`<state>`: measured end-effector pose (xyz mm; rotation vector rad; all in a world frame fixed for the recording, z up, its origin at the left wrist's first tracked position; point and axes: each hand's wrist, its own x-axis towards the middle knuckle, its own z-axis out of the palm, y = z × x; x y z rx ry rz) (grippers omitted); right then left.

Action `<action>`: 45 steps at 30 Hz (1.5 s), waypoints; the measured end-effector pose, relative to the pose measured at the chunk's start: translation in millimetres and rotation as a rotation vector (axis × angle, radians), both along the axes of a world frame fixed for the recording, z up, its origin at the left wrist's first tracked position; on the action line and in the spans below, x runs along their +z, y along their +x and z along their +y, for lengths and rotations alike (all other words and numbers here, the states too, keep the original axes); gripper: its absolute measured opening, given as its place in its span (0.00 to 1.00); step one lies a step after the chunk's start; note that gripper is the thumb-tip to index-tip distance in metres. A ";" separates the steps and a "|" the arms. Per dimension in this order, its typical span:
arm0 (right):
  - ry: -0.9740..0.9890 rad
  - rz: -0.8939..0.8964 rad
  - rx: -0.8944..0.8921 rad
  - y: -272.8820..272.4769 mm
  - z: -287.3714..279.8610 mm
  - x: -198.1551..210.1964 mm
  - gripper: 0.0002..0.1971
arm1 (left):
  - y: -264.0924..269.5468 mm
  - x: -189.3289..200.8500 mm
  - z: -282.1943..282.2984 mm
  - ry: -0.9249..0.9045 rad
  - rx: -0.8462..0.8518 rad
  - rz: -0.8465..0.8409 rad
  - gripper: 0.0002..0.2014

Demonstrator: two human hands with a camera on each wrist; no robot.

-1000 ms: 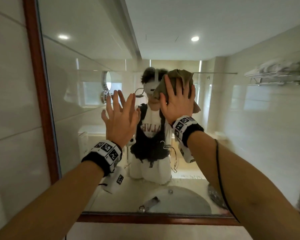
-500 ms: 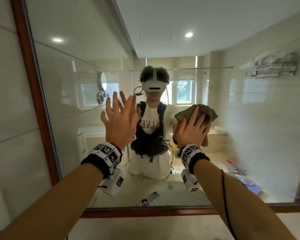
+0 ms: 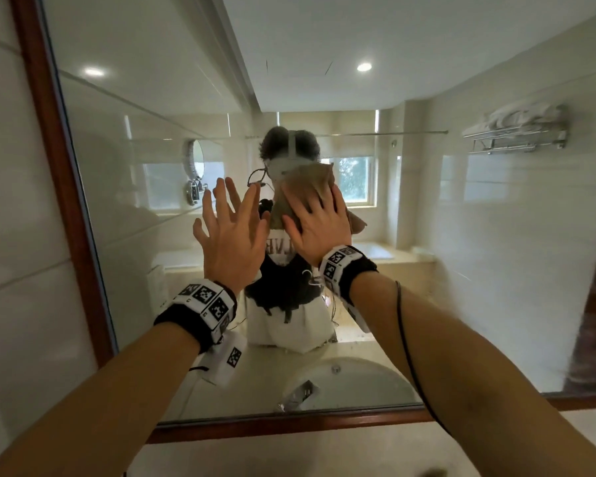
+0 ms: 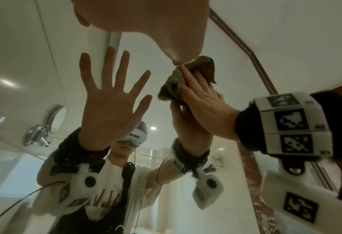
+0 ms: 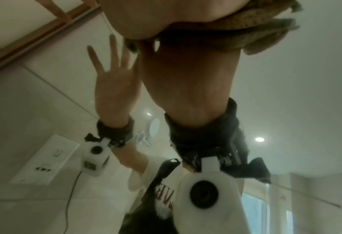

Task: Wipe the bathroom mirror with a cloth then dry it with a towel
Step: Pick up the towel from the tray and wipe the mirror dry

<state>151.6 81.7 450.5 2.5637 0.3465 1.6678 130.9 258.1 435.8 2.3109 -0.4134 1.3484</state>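
Observation:
The wood-framed bathroom mirror (image 3: 496, 270) fills the head view. My right hand (image 3: 319, 222) presses an olive-brown cloth (image 3: 307, 187) flat against the glass at mid height, fingers straight and spread over it. Part of the cloth sticks out above the fingertips. My left hand (image 3: 233, 232) lies against the glass just left of it, palm forward, fingers spread, holding nothing. The left wrist view shows the right hand (image 4: 204, 98) on the cloth (image 4: 202, 66) from the side. In the right wrist view the cloth (image 5: 246, 31) bunches under my right hand (image 5: 166, 15).
The mirror's brown frame (image 3: 66, 201) meets tiled wall on the left. The mirror reflects a person wearing a headset, a sink (image 3: 351, 383) with a faucet below, a small round wall mirror (image 3: 195, 166), and white towels on a chrome rack (image 3: 520, 122) at upper right.
My right hand swept the cloth down and to the right, then back up and left beside the left hand. The left hand stayed in place on the glass.

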 end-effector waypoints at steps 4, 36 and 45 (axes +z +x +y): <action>0.041 -0.014 -0.020 0.1 -32.0 24.9 0.31 | -0.5 2.8 -32.6 -0.004 -0.028 0.016 0.32; -0.010 0.096 -0.076 -45.2 -209.6 -40.1 0.30 | -33.1 -4.2 -217.3 0.084 0.071 0.092 0.23; -0.054 -0.030 -0.038 -32.5 -212.9 29.8 0.30 | -17.9 -0.9 -231.5 0.031 0.070 -0.012 0.21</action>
